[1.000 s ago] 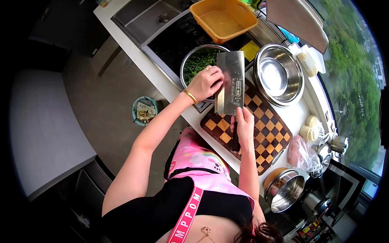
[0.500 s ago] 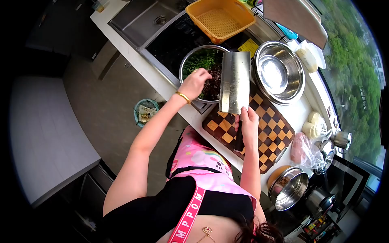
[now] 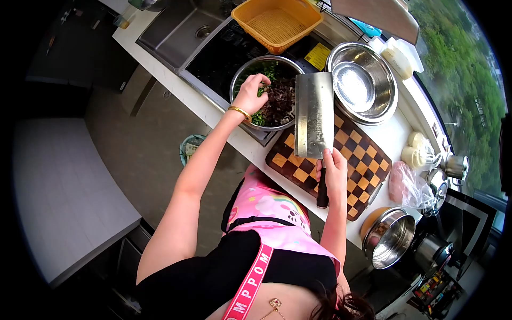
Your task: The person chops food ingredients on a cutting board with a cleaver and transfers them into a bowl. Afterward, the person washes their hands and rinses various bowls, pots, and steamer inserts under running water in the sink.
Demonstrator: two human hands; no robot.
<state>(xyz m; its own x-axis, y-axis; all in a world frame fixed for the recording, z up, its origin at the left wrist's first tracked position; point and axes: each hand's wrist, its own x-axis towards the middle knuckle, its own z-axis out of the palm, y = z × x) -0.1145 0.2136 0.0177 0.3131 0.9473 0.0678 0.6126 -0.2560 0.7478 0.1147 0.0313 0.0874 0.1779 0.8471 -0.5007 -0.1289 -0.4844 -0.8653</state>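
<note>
My right hand [image 3: 333, 172] is wrapped round the black handle of a wide cleaver [image 3: 314, 114], its blade pointing away from me above the near end of a checkered cutting board [image 3: 362, 165]. Over a steel bowl [image 3: 288, 60] of chopped green leaves [image 3: 271, 69] and dark reddish pieces [image 3: 280, 103] is my left hand [image 3: 250, 94], a gold bangle at its wrist. Its fingers are curled together above the leaves; whatever they may hold is too small to make out.
A yellow basket [image 3: 277, 24] stands at the sink [image 3: 176, 32]. Nested steel bowls [image 3: 368, 80] sit beyond the board. Bagged meat [image 3: 401, 181], another steel bowl [image 3: 392, 240] and a pot [image 3: 429, 250] are at the right. A bin [image 3: 189, 149] stands on the floor.
My left hand has moved from the cleaver blade to above the bowl's leaves. The cleaver has shifted slightly right and toward me in my right hand. The view has shifted a little.
</note>
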